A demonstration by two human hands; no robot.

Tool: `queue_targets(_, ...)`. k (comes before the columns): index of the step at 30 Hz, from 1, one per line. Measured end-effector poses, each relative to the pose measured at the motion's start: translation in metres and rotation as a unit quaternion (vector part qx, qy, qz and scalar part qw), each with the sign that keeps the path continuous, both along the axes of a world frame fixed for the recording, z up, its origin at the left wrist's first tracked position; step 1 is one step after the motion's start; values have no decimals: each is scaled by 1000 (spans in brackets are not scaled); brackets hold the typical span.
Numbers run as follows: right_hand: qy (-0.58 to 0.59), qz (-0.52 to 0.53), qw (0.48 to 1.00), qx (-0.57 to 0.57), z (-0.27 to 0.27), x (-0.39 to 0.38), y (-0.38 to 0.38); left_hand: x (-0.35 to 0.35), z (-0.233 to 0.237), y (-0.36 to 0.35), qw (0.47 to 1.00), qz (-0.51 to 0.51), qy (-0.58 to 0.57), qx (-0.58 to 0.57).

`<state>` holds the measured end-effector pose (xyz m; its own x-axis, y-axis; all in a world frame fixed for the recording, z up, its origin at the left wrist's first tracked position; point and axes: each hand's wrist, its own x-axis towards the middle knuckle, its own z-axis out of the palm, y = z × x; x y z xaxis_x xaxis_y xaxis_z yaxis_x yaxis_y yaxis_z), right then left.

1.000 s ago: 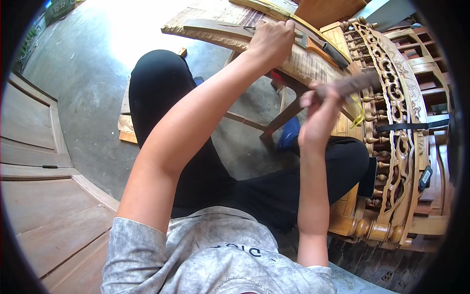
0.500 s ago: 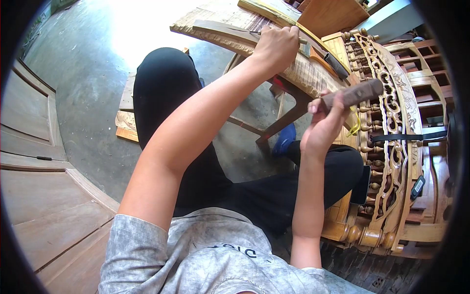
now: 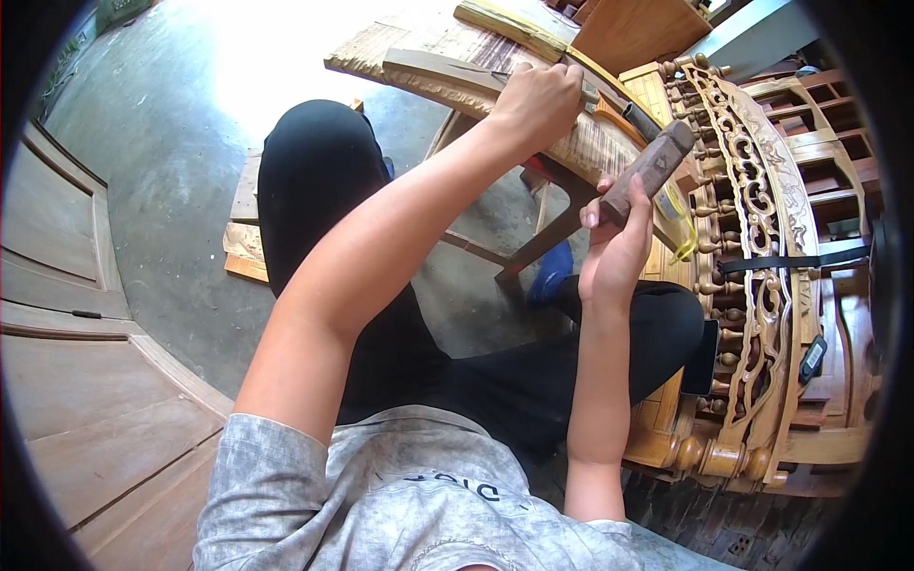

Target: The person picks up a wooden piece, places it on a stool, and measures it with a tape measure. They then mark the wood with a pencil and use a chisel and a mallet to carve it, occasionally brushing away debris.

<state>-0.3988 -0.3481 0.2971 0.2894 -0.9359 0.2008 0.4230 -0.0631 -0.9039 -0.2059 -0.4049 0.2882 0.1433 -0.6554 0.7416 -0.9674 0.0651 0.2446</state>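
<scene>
My left hand [image 3: 541, 103] is closed around a chisel, whose thin blade [image 3: 499, 73] points left onto a dark curved piece of wood [image 3: 440, 72]. The butt of its handle [image 3: 589, 96] shows on the right side of the fist. That wood piece lies along the near edge of a rough wooden bench top [image 3: 367, 43]. Lower right, my right hand [image 3: 617, 249] grips a dark block-shaped wooden mallet [image 3: 651, 171], held tilted with its far end up and to the right. The mallet is apart from the chisel handle.
A dark cylindrical tool [image 3: 642, 121] lies on the bench, near a long wooden strip [image 3: 509, 30]. Carved furniture with turned spindles [image 3: 752, 200] stands close on the right. Wooden panels [image 3: 86, 381] are at left. Under the bench are its legs and my blue shoe [image 3: 552, 271].
The mallet has swung left and turned more upright in my right hand. The curved wood piece has shifted slightly right, while my left hand stays nearly in place on the chisel.
</scene>
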Motion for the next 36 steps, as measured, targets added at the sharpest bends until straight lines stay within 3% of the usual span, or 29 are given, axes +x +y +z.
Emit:
queue_targets(7,4,6,1000,-1,4,1,5,-9,-1,-1,997,-56,-14,-47)
queue_targets(16,16,-7,1000,-1,6,-2,4,-3,3,-6,999,-6,-9,-51)
queue_targets(20,7,-12,1000,-4,8,-3,2,-3,5,0,1000,4,-17,12)
queue_targets(32,13,-11,1000,-10,7,-3,3,3,6,1,1000,4,-16,-21)
queue_targets(36,-8,-3,1000,-10,9,-7,-2,6,8,-4,995,-2,94,-17)
